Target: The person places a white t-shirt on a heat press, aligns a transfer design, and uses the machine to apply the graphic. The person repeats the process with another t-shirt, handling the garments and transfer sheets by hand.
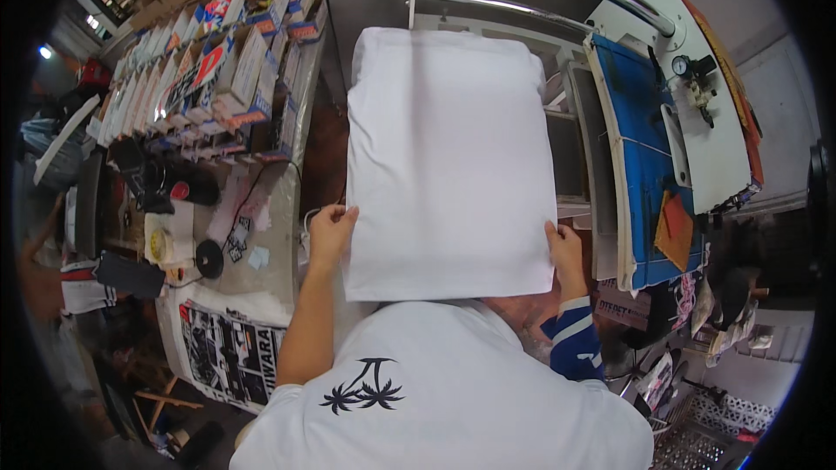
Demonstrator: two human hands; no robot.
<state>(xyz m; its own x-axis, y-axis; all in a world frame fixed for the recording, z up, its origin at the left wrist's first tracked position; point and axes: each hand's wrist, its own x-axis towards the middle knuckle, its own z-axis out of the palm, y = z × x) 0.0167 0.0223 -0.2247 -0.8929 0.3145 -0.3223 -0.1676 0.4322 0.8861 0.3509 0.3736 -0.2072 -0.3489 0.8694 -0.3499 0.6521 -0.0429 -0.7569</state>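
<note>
A white cloth, which looks like a T-shirt, is spread over a flat rectangular board in front of me. The board itself is hidden beneath it. A faint shadow band runs down the cloth, and small wrinkles gather along its left side and upper corners. My left hand pinches the cloth's left edge, low down, between thumb and fingers. At the opposite edge, slightly lower, my right hand grips the cloth the same way. A blue and white sleeve covers my right forearm.
Stacked cardboard boxes fill a table at the left, with a printed black-and-white sheet nearer me. Metal rails cross beyond the cloth. At the right stand a blue framed panel, an orange piece and a pressure gauge.
</note>
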